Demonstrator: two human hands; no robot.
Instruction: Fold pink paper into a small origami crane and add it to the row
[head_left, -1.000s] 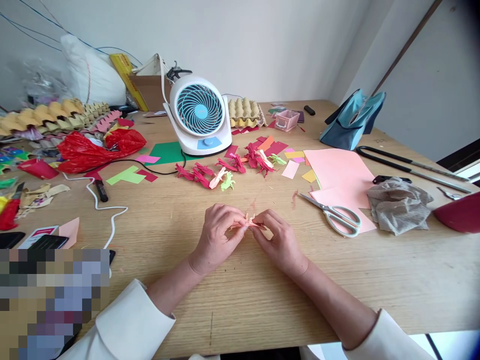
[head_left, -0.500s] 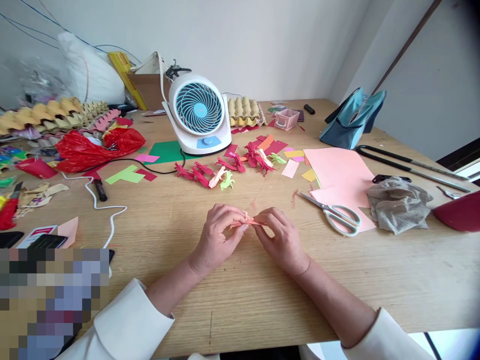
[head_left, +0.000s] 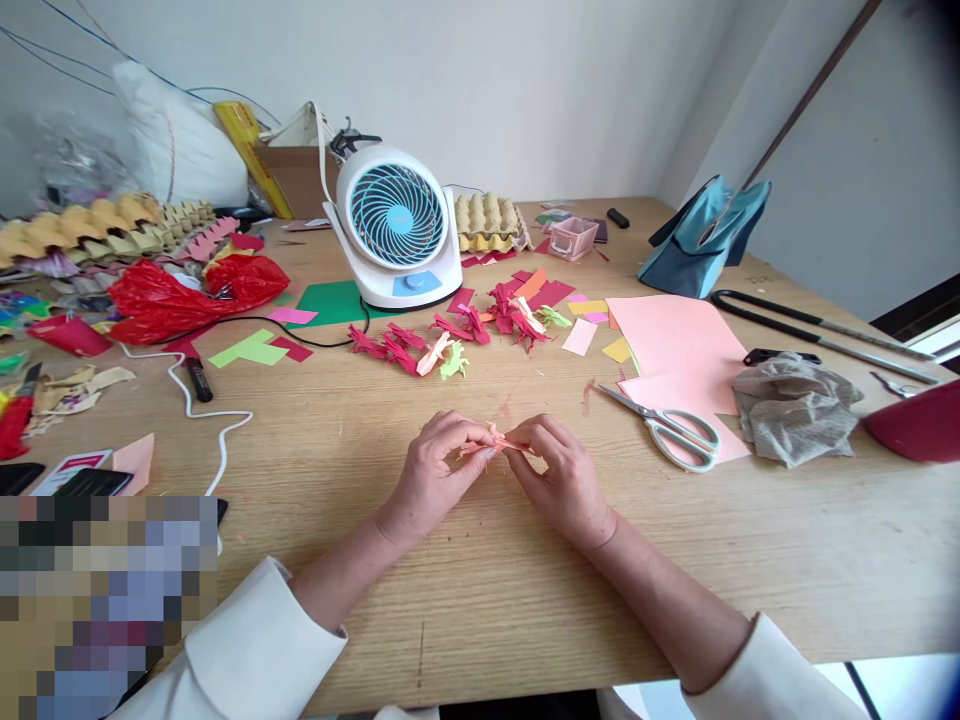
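Over the middle of the table, a small folded piece of pink paper (head_left: 496, 438) is pinched between my two hands. My left hand (head_left: 439, 460) grips its left side between thumb and fingers. On its right side, the fingertips of my right hand (head_left: 561, 468) are closed. Much of the paper is covered by my fingers. Beyond my hands lie several folded paper pieces, among them crimson ones (head_left: 386, 347), a pale pink one (head_left: 435, 354) and a light green one (head_left: 454, 361).
White-handled scissors (head_left: 686, 440) lie to the right, partly on pink paper sheets (head_left: 675, 340). A crumpled grey cloth (head_left: 796, 410) sits beside them. Behind stand a white fan (head_left: 405, 230) and egg trays (head_left: 487, 222). On the left are a red plastic bag (head_left: 199, 295) and a white cable (head_left: 223, 450).
My fingers have shifted very slightly around the pink paper, and a little more of it shows between them. Both hands keep their pinch; the other things lie where they were.
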